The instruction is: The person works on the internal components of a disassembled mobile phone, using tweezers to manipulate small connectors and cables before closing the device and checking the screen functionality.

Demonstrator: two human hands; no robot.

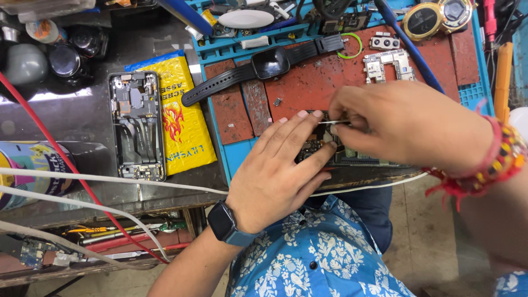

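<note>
My left hand (280, 170) lies flat with its fingers pressing down on a small dark circuit board (316, 147) at the front edge of a blue repair mat (236, 157). My right hand (407, 126) pinches thin metal tweezers (334, 122), whose tips point left over the board. Most of the board is hidden under both hands.
A black smartwatch (270, 62) lies on the red-brown pad (313, 82). An opened phone frame (136, 125) and a yellow pouch (179, 115) rest at left. Metal shield parts (388, 63), a camera module (385, 42), round lenses (423, 21), white cables (110, 184) and a red cable (55, 144) surround.
</note>
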